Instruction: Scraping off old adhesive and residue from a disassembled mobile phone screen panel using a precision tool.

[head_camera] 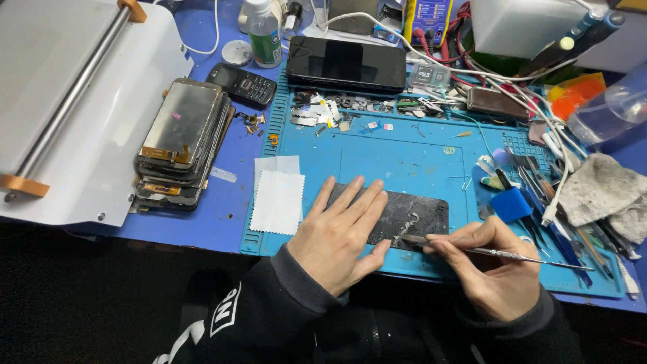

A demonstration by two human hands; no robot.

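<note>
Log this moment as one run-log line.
left hand: flat on dark panel | right hand: holds metal tool, tip at panel | surface: blue mat

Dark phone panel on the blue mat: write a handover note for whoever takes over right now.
Left hand: open, pressed flat on the dark rectangular phone panel, pinning it to the blue silicone work mat.
Right hand: pinching a thin metal scraping tool, its tip at the panel's near edge.
Done: pale residue is loosened in a patch near the tool tip.
Left: residue remains on the panel there; the part under the left hand is hidden.
Nearby: white square wipe left of the panel, blue block and more tools to the right.
</note>
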